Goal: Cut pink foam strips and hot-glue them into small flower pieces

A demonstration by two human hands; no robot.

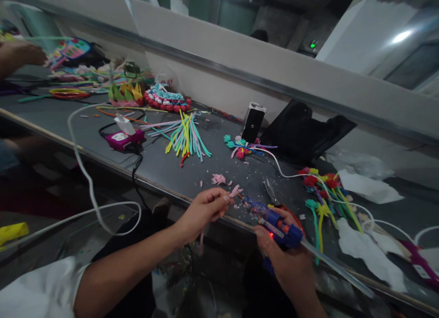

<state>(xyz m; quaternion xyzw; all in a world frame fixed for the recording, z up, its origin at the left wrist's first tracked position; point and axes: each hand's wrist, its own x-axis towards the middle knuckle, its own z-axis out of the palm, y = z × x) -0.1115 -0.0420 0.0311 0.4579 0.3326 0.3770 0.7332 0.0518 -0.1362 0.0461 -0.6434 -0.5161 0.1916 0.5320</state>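
Note:
My left hand [206,208] is closed in a pinch on a small pink pipe-cleaner flower [236,190], whose stem hangs down below the fist. My right hand [284,258] is wrapped round a blue hot glue gun [274,222]. The gun's nozzle points left at the pink flower, almost touching it, and a clear glue stick [336,267] sticks out of its back to the right. Both hands hover at the near edge of a dark worktable [164,167].
Loose coloured pipe cleaners [187,137] lie mid-table, finished pipe-cleaner flowers [322,190] at right, scissors [272,192] beside them. A pink device with a white plug [123,135], white cables, a phone [253,121] and a black bag [302,130] stand behind. Another person's hand [20,55] is at far left.

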